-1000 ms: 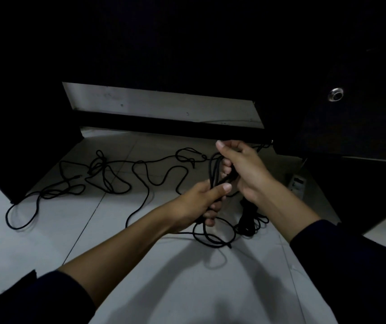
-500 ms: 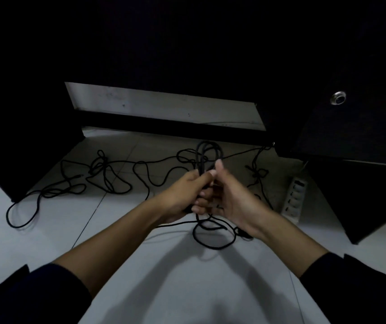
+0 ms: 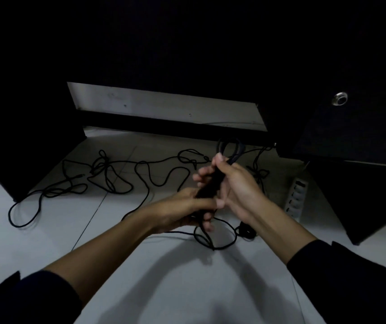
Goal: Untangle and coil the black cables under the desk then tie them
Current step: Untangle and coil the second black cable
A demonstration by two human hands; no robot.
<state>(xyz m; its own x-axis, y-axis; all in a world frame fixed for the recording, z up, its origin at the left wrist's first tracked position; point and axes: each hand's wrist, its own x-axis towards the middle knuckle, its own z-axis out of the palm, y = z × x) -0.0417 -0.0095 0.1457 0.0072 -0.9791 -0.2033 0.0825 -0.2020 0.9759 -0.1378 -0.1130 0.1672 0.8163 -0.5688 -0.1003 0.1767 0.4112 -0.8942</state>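
A folded bundle of black cable point(image 3: 213, 181) stands nearly upright between both hands, its loops sticking out above my right thumb. My right hand point(image 3: 236, 185) grips the bundle's upper part. My left hand point(image 3: 185, 212) holds its lower end, with loose loops hanging below onto the floor. A long tangled black cable point(image 3: 107, 176) sprawls over the white tiles to the left, reaching under the desk. Another small knot of cable point(image 3: 258, 171) lies behind my right hand.
A white power strip point(image 3: 296, 196) lies on the floor at right, beside a dark cabinet point(image 3: 362, 195) with a round metal lock. A dark desk panel point(image 3: 23, 148) stands at left. A pale wall strip point(image 3: 164, 106) runs along the back.
The hands shifted from side by side to stacked: my right hand rose up the bundle, my left dropped to its lower end. The bundle now leans slightly right.
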